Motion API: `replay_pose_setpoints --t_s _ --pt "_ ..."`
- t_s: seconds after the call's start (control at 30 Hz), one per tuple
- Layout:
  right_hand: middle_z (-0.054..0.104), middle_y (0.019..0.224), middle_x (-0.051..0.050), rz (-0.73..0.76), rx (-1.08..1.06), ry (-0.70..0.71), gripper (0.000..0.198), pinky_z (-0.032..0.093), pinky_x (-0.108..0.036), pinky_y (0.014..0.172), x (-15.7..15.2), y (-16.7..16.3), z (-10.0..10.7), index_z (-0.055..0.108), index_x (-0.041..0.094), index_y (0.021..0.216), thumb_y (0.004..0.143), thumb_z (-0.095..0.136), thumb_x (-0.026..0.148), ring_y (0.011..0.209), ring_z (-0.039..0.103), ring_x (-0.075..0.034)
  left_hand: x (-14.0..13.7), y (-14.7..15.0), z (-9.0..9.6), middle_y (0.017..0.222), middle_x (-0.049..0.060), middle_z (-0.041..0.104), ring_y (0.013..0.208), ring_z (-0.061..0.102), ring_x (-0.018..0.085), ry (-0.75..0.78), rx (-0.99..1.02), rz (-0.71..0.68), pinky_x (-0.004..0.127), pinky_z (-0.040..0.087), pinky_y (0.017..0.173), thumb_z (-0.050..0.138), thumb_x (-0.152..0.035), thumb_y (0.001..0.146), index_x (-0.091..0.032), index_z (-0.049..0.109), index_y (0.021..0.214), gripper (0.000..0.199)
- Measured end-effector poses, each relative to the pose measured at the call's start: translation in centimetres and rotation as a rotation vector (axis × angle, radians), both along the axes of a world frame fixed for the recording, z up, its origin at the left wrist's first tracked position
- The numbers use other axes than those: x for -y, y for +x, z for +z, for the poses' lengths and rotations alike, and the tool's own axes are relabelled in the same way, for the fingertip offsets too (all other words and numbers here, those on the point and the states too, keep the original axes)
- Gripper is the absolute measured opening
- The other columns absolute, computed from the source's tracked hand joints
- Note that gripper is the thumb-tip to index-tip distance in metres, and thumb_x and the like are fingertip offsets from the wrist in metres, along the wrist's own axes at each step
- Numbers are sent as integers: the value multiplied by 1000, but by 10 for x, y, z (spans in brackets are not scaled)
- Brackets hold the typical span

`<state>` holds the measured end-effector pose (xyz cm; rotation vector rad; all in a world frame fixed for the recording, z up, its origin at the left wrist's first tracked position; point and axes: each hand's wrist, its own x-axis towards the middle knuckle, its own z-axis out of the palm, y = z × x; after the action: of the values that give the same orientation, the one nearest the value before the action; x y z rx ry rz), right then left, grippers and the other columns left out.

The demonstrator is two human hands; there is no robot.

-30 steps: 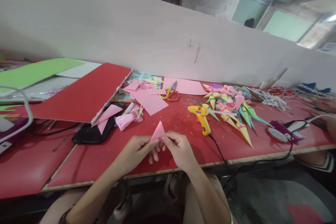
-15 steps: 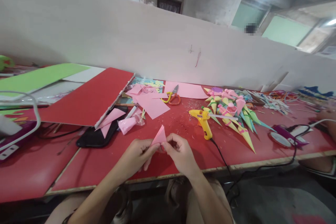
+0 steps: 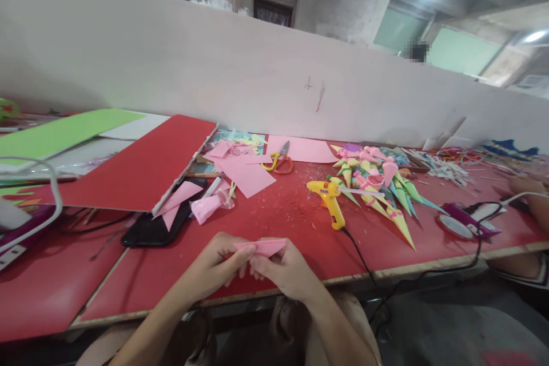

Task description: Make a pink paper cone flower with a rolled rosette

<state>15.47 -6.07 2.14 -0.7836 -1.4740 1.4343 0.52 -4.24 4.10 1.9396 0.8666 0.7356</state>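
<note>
both hands pinch one pink paper piece — left hand, right hand — above the red table.

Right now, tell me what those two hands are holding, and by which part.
A folded pink paper piece. The left hand pinches its left end, and the right hand grips its underside from the right.
</note>
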Motion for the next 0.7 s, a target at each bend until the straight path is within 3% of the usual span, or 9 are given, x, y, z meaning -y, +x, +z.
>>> replay_pose_setpoints --t_s 0.13,0.27,0.5,0.7 --pt "56 63 2 13 42 59 13 44 -22 63 2 0 2 60 18 65 74 52 21 62 52 -11 -1 0 -3 38 -1 50 40 45 8 96 19 101 19 35 45 35 -51 83 -16 48 42 56" --pt "58 65 1 -24 68 69 14 44 -22 65 2 -3 2 59 17 66 76 51 22 64 54 -11 -2 3 -6 36 -2 48 36 42 8 39 -24 181 19 33 42 30 -50 85 -17 48 42 58" --pt "50 55 0 -85 94 149 46 37 -20 53 1 -2 2 55 17 56 86 36 45 53 46 -10 -2 4 -6 33 -3 46 27 37 6 -7 -28 153 18 30 37 33 -55 82 -16 48 43 57" --pt "45 51 2 -150 61 79 46 34 -20 48 -3 -1 0 44 18 54 85 35 50 48 41 -9 -3 5 1 43 -2 56 43 51 9 119 -48 71 17 37 47 42 -42 82 -16 58 53 42"
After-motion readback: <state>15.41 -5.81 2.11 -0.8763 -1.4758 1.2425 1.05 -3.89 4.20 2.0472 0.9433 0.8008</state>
